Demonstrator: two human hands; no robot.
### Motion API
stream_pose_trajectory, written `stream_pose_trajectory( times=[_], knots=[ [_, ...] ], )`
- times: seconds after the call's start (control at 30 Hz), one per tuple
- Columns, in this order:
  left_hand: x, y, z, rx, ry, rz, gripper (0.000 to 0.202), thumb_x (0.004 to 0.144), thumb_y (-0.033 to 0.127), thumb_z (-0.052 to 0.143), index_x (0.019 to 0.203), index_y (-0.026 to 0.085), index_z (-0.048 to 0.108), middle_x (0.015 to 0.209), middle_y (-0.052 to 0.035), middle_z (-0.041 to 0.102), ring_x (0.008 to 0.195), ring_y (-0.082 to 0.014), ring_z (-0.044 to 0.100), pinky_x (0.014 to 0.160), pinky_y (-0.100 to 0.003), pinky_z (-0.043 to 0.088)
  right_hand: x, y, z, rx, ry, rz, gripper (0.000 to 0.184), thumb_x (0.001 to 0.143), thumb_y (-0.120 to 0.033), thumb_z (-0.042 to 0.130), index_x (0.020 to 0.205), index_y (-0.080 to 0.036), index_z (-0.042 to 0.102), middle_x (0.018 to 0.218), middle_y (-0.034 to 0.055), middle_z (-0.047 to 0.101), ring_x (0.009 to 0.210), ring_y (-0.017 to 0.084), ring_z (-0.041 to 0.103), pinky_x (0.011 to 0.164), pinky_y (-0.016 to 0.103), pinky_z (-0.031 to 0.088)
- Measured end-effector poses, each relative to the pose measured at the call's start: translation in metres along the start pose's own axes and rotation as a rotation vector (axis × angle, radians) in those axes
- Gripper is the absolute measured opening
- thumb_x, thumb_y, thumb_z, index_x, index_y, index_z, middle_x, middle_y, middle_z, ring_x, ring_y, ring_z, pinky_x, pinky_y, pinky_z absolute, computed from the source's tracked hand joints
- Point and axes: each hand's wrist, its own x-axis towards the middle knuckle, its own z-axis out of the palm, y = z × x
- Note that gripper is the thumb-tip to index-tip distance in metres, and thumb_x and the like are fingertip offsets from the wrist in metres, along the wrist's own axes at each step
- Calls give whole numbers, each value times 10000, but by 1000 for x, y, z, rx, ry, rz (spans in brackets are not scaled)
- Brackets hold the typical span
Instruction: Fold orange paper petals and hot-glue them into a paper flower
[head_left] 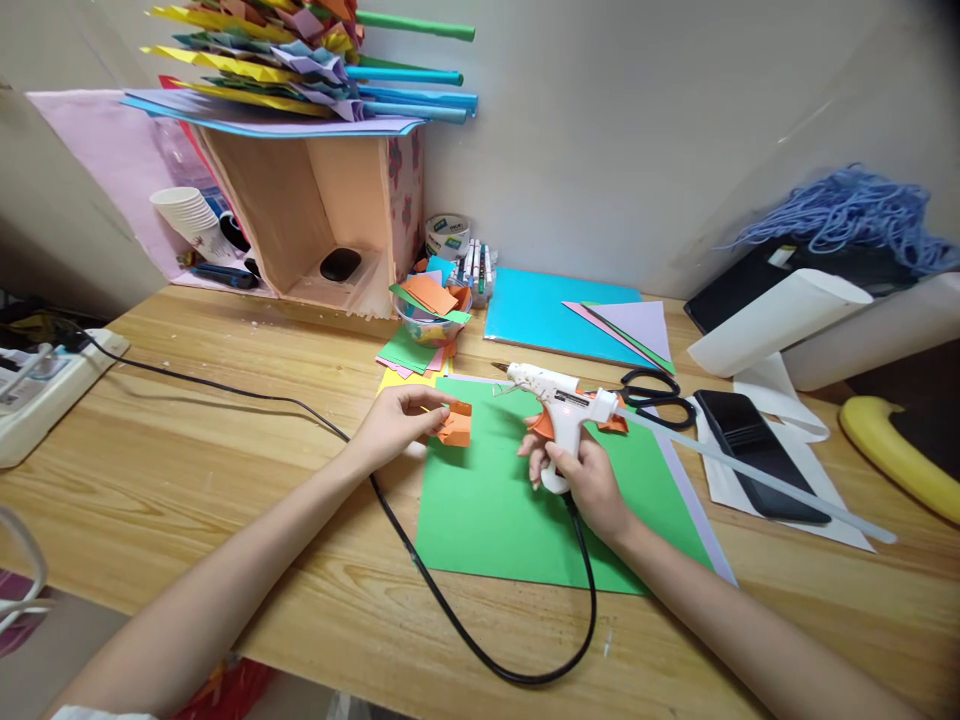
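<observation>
My left hand (401,422) pinches a small folded piece of orange paper (457,428) over the left edge of a green paper sheet (495,520). In my right hand (589,475) is a white hot glue gun (562,425), gripped by its handle, with its nozzle pointing left toward the orange paper but apart from it. A long translucent glue stick (780,485) sticks out of the gun's back to the right. The gun's black cord (480,650) loops down and across to the left. Black-handled scissors (660,400) lie behind the gun, partly hidden by it.
A bowl of paper scraps (431,305), markers (476,265) and a blue paper stack (555,310) are at the back. Left stand an open box (352,190) topped with paper flowers and a power strip (60,385). A phone (750,450), white rolls (780,320) and a banana (900,450) lie right.
</observation>
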Motion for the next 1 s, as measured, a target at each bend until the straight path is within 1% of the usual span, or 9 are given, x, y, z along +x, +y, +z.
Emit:
stream_pose_trajectory(
  times=[0.17, 0.3, 0.4, 0.47, 0.57, 0.67, 0.77, 0.87, 1.0],
  knots=[
    [-12, 5, 19, -13, -14, 26, 268, 661, 306, 684, 848, 114, 681, 751, -51, 695, 585, -109, 602, 582, -216, 508, 2, -6, 15, 31, 114, 104, 442, 731, -410, 643, 1033, -145, 458, 813, 65, 641, 598, 151, 602, 580, 291, 514],
    [-19, 4, 30, -24, -30, 36, 231, 677, 290, 670, 828, 116, 684, 793, -70, 701, 623, -127, 618, 583, -217, 514, 1, -6, 22, 61, 111, 164, 469, 664, -370, 705, 1014, -166, 468, 851, 61, 660, 651, 167, 638, 647, 313, 528],
    [-21, -2, 33, -14, -28, 61, 211, 695, 279, 653, 824, 116, 685, 794, -80, 700, 664, -148, 630, 598, -226, 515, 0, -4, 22, 39, 58, 191, 417, 632, -359, 725, 936, -160, 520, 789, 47, 656, 635, 164, 630, 595, 281, 516],
    [-21, -6, 34, 2, -3, 102, 204, 710, 276, 638, 832, 119, 687, 803, -84, 699, 681, -156, 634, 607, -230, 511, -1, -3, 22, 32, 34, 199, 406, 608, -353, 739, 899, -156, 536, 773, 43, 648, 610, 150, 615, 543, 254, 497],
    [-23, -8, 35, 41, 49, 159, 201, 724, 270, 625, 845, 123, 689, 804, -81, 698, 669, -151, 627, 594, -220, 498, -1, -3, 22, 46, 37, 201, 452, 568, -328, 763, 913, -156, 529, 787, 38, 636, 588, 129, 596, 498, 227, 470],
    [-26, -6, 37, 84, 86, 182, 193, 733, 266, 617, 844, 126, 690, 788, -72, 696, 642, -138, 617, 574, -207, 484, 0, -5, 23, 64, 34, 202, 482, 546, -315, 773, 924, -154, 520, 784, 37, 626, 585, 125, 589, 475, 216, 450],
    [-28, -3, 38, 96, 99, 192, 191, 741, 269, 608, 844, 133, 694, 795, -68, 697, 647, -139, 622, 584, -209, 488, 0, -6, 23, 71, 42, 210, 475, 533, -312, 780, 895, -156, 516, 793, 38, 619, 579, 121, 581, 464, 213, 437],
    [-29, -3, 39, 124, 103, 211, 190, 742, 273, 606, 839, 142, 704, 810, -69, 700, 665, -147, 630, 596, -215, 495, 0, -6, 24, 25, 66, 204, 429, 547, -309, 772, 856, -155, 518, 752, 30, 616, 542, 105, 549, 460, 217, 433],
    [-31, -3, 41, 178, 89, 241, 188, 756, 271, 594, 851, 160, 712, 845, -70, 699, 702, -152, 636, 620, -222, 502, 0, -4, 22, 4, 80, 163, 475, 578, -300, 756, 955, -158, 504, 705, 8, 612, 516, 96, 521, 453, 213, 419]
  ],
)
